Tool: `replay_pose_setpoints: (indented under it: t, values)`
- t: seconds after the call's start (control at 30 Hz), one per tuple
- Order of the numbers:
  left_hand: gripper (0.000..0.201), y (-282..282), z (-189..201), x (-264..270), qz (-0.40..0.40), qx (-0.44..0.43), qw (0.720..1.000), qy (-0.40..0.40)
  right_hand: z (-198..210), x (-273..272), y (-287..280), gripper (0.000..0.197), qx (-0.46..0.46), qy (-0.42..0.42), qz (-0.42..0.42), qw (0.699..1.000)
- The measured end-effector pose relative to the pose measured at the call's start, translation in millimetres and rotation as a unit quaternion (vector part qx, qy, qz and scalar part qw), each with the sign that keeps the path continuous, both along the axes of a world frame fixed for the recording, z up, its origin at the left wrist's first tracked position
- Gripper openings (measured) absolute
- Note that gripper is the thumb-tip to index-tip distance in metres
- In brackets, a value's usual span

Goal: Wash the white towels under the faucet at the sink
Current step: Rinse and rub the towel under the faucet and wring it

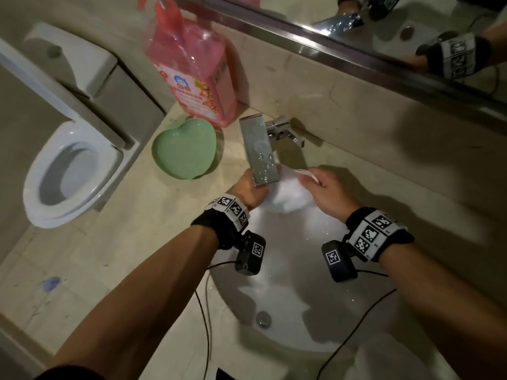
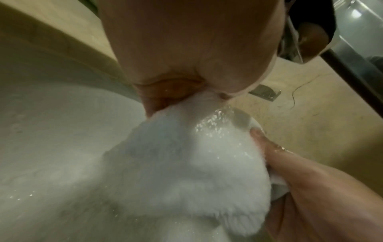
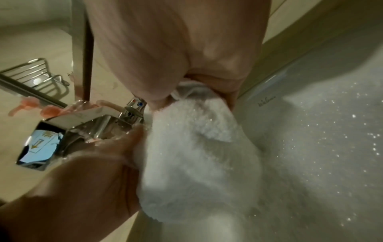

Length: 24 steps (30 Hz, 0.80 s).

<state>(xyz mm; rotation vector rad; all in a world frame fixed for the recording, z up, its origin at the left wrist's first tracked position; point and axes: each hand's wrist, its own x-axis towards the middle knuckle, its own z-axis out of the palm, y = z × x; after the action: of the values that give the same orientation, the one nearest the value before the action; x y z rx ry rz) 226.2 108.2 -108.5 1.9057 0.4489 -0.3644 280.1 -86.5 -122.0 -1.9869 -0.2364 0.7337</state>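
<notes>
A wet white towel [image 1: 288,197] hangs bunched between both hands, just under the flat chrome faucet spout [image 1: 260,150] at the back of the white sink [image 1: 307,335]. My left hand [image 1: 248,189] grips its left side, partly hidden behind the spout. My right hand [image 1: 325,187] pinches its upper right edge. In the left wrist view the towel [image 2: 186,163] glistens with water, and the right hand [image 2: 300,180] holds its far side. In the right wrist view the towel [image 3: 196,155] sags from the fingers, with the left hand [image 3: 93,172] clutching it beside the faucet [image 3: 99,126].
A pink soap bottle [image 1: 192,61] and a green heart-shaped dish [image 1: 185,148] stand on the counter left of the faucet. A toilet [image 1: 63,165] sits further left. A mirror [image 1: 411,28] runs along the back wall. The drain plug [image 1: 263,318] lies near the sink's front.
</notes>
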Motion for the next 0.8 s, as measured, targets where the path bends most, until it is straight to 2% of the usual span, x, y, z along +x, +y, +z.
replay_pose_setpoints:
  t: [0.07, 0.13, 0.17, 0.27, 0.37, 0.43, 0.53, 0.6, 0.63, 0.67, 0.73, 0.8]
  values:
    - [0.045, -5.9, -0.1, 6.4, 0.007, -0.045, 0.998, 0.047, -2.4, -1.0, -2.8, 0.042, 0.0, 0.002, -0.01, 1.0]
    - [0.062, -5.9, -2.5, 8.5, 0.003, -0.042, 0.996, 0.084, -7.1, -2.8, -3.1, 0.054, -0.019, 0.023, -0.017, 0.999]
    - [0.056, -3.1, -4.7, 7.0, 0.014, -0.036, 0.996, 0.082, -9.5, -3.4, -2.6, 0.056, -0.026, 0.036, -0.023, 0.999]
    - [0.011, 10.2, -8.0, -0.6, 0.014, -0.02, 1.0, 0.014, -14.3, -6.5, 0.2, 0.055, -0.037, 0.073, -0.056, 0.995]
    - [0.008, 18.6, -1.3, -9.3, 0.041, -0.055, 0.998, 0.006, -14.5, -8.7, 2.2, 0.045, -0.042, 0.062, -0.023, 0.997]
    - [0.022, 23.2, 5.1, -17.2, 0.065, -0.08, 0.995, -0.006, -14.5, -11.2, 5.6, 0.034, -0.024, 0.08, 0.006, 0.996]
    - [0.03, 30.3, 13.4, -30.6, 0.12, -0.114, 0.986, -0.03, -15.0, -20.2, 16.7, 0.037, -0.008, 0.127, -0.005, 0.992]
    - [0.042, 35.3, 17.8, -36.4, 0.156, -0.105, 0.981, -0.047, -15.3, -24.5, 27.2, 0.036, 0.003, 0.134, -0.018, 0.991]
    - [0.045, 38.7, 20.0, -38.3, 0.167, -0.097, 0.98, -0.044, -14.2, -25.8, 33.6, 0.028, 0.02, 0.133, -0.021, 0.991]
    - [0.045, 42.0, 21.8, -40.4, 0.173, -0.094, 0.98, -0.03, -12.1, -27.2, 41.1, 0.019, 0.048, 0.137, -0.018, 0.989]
    - [0.038, 49.3, 26.5, -45.4, 0.167, -0.118, 0.979, 0.004, -9.3, -28.1, 57.4, 0.016, 0.085, 0.139, -0.018, 0.987]
    - [0.031, 58.6, 26.7, -51.1, 0.108, -0.111, 0.988, 0.003, -7.4, -30.7, 72.0, 0.013, 0.094, 0.121, -0.02, 0.988]
